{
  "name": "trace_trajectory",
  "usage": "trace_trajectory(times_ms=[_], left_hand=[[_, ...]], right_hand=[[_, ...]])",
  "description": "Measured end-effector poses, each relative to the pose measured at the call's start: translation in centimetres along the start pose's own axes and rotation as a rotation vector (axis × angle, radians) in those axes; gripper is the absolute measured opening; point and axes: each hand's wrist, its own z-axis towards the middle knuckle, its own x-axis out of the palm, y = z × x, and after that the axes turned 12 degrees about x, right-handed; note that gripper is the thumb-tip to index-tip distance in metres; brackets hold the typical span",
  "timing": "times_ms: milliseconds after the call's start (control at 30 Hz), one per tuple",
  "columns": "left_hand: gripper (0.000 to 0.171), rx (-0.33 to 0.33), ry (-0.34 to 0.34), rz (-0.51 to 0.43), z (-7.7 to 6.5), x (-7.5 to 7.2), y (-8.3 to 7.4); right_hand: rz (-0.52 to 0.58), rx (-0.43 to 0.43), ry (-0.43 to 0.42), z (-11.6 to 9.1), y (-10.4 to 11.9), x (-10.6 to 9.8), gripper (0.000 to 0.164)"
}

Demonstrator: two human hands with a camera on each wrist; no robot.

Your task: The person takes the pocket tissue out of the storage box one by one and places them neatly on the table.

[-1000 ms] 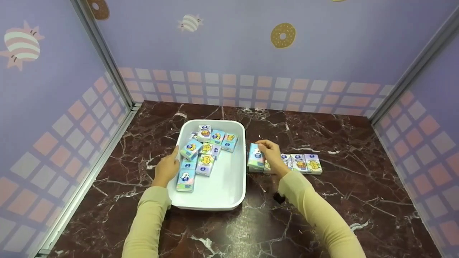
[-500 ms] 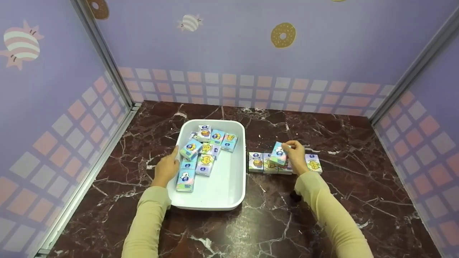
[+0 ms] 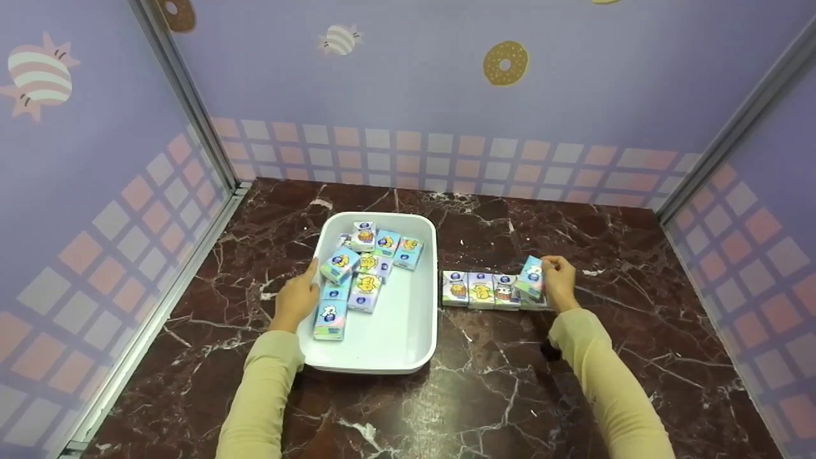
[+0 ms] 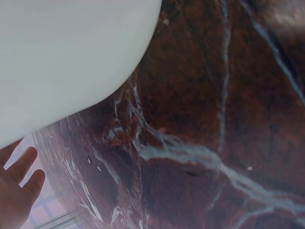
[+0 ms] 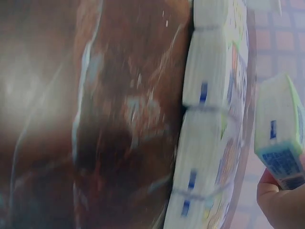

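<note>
White tub [image 3: 398, 331], head: held jumbled tissue packs [image 3: 365, 298], some partly covered; left hand [image 3: 298, 299] touched its rim.
Blue tissue pack [image 3: 531, 279], head: pinched by right hand [image 3: 561, 285] above pack row [image 3: 481, 292], partly hiding it.
Left fingers [image 4: 33, 185], left wrist: were loosely apart, one partly behind the tub.
Pack row, right wrist: was cut off by the frame, like the hand.

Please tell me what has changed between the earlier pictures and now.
The right hand moved rightward with the blue packet it holds, from above the left end of the row of packets to near its right end. The left hand stayed at the white tray, whose packets lie as before.
</note>
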Motion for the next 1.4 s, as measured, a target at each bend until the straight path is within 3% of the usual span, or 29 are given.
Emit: trace_trajectory(times_ms=[233,600,800,933,1167,1400], left_hand=[[0.054,0.002,0.001,0.000,0.0,0.0,0.0],[0.054,-0.007,0.012,-0.007,0.1,0.0,-0.2],[0.054,-0.015,0.005,-0.007,0.1,0.1,-0.1],[0.054,-0.007,-0.007,-0.003,0.1,0.1,0.0],[0.054,-0.005,0.007,-0.002,0.1,0.1,0.0],[0.054,-0.001,0.008,0.002,0.1,0.0,0.0]], right_hand=[[-0.043,0.071,-0.040,1.1,-0.6,-2.0,0.023],[-0.140,0.074,-0.161,2.5,-1.7,-5.6,0.024],[-0.152,0.041,-0.182,3.0,-2.6,-7.1,0.026],[-0.195,0.032,-0.167,3.0,-3.1,-7.9,0.025],[-0.336,0.116,-0.170,3.0,-3.8,-8.9,0.032],[-0.303,0.088,-0.196,3.2,-4.5,-9.0,0.040]])
